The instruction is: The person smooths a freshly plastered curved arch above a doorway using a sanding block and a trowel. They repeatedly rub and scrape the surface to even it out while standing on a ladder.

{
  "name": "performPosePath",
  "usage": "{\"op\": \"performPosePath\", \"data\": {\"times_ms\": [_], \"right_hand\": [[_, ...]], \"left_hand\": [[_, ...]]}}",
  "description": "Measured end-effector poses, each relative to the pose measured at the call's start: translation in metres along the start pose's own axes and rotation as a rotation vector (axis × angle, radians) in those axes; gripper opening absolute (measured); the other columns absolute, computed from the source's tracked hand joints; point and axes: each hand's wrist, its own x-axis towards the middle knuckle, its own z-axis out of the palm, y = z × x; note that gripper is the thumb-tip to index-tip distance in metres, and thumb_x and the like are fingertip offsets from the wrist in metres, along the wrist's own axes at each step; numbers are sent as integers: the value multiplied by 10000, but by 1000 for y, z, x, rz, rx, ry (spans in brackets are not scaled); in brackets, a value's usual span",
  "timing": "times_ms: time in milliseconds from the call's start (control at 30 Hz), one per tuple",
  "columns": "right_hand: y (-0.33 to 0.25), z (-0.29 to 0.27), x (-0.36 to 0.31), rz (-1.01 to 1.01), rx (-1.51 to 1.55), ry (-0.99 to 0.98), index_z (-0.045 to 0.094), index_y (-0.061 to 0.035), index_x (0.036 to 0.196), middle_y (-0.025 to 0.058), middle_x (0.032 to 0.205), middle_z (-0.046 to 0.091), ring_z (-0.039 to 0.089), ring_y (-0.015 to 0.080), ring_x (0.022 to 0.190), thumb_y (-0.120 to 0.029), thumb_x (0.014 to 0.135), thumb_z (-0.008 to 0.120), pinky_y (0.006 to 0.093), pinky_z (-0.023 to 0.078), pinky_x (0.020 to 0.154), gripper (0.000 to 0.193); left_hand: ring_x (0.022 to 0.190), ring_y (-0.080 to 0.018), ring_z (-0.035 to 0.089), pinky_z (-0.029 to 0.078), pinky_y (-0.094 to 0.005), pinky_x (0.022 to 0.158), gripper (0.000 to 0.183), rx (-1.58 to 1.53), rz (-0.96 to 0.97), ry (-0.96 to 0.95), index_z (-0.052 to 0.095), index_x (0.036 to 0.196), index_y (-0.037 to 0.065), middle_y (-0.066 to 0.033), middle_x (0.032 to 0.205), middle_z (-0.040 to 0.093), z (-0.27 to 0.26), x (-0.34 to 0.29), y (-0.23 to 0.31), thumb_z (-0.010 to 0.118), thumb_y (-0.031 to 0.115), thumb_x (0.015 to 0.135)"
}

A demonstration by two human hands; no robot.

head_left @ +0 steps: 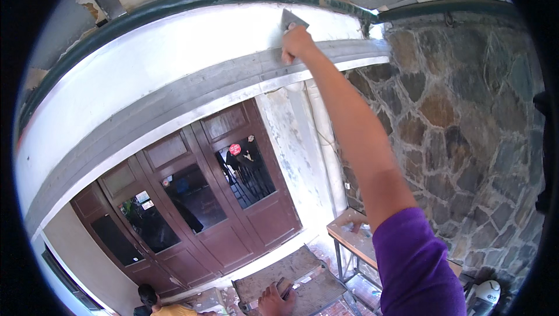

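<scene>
My right hand (297,43) is raised on a stretched-out arm and closed around a triangular, grey-bladed putty knife (293,20). The blade is at the bright white wall band (204,30), just under a dark green pipe-like edge; whether it presses on the surface is hard to tell. Low in the picture, my left hand (276,302) is over a worn board (291,275), its fingers curled about a small dark narrow thing (285,290) whose kind does not show. The lower part of that hand is cut off by the picture's edge.
Brown panelled doors (192,199) with glass panes stand below the wall band. A stone wall (466,124) rises on the right, near a metal-legged table (349,228). Another person in yellow (174,310) is low at left; a white helmet-like object (487,292) is low at right.
</scene>
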Motion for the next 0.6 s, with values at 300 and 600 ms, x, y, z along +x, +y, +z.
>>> {"op": "performPosePath", "data": {"times_ms": [300,600], "right_hand": [[58,-5,23,-88,200,147,673,87,815,200,551,591,653,346,492,-79,822,498,438,529,556,241],[48,-10,22,38,-178,119,618,69,1151,264,951,712,725,348,865,-188,831,540,426,573,757,418]], "left_hand": [[1029,-411,631,511,-506,879,549,-94,-39,16,534,1341,192,-207,1163,656,-5,-2,2,635,472,881],[1008,-407,639,514,-502,877,566,-125,-35,47,524,1342,173,-207,1150,660,-2,-1,0,628,490,885]]}}
